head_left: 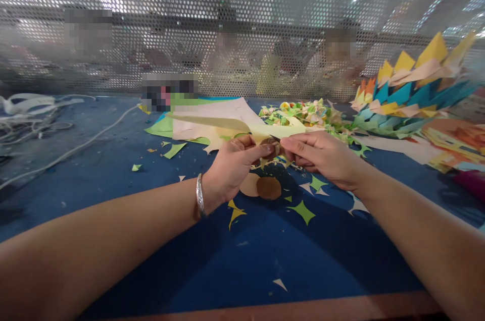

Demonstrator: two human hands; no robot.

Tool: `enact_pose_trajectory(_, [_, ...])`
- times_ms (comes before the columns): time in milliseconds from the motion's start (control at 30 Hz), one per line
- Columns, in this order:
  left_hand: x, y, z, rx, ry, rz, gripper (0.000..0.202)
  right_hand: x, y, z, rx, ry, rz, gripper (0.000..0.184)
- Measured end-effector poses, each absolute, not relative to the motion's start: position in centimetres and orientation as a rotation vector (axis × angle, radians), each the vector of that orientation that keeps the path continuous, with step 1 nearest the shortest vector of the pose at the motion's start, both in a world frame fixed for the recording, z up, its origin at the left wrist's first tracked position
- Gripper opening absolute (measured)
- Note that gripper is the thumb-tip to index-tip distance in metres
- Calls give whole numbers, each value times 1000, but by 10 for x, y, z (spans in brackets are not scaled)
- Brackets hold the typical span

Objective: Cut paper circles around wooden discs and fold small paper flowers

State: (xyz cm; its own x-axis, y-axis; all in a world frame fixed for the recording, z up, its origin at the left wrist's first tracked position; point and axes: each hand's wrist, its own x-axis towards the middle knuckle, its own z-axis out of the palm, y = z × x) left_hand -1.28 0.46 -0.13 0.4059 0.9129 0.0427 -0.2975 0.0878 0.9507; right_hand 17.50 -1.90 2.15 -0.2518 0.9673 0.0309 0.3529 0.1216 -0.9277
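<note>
A pale yellow paper sheet (227, 123) is held up over the table by both hands. My left hand (237, 162), with a silver bangle (200, 195) at the wrist, pinches the sheet's lower edge between thumb and fingers. Close beside it, my right hand (318, 152) is closed, its thumb and forefinger pressed together at the sheet's right part. Whether a small tool sits between the hands is too blurred to make out. Below them lie a brown paper disc (269, 188) and a paler disc (249, 184), partly overlapping.
Large white (212, 114) and green sheets (159, 127) lie behind the hands. A pile of cut scraps (303, 111) sits back right, near folded paper tiers (409, 94). Green offcuts (303, 212) dot the blue table (151, 260). A white cord (76, 150) runs left; a perforated metal screen (242, 18) stands behind.
</note>
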Motion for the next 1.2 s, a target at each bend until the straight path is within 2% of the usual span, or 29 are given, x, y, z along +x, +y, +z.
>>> enact_pose_trajectory(400, [-12,1,2,1179,627,1071,7,181,-17,23,-1328,-1947,870,48])
enact_pose_trajectory(900, [-13,3,5,1175,632,1071,17,182,-18,31,-1340,-2139,505,51])
enact_pose_trajectory(1200, [-16,6,4,1413,823,1082,20,184,-19,34,-1354,-2224,423,47])
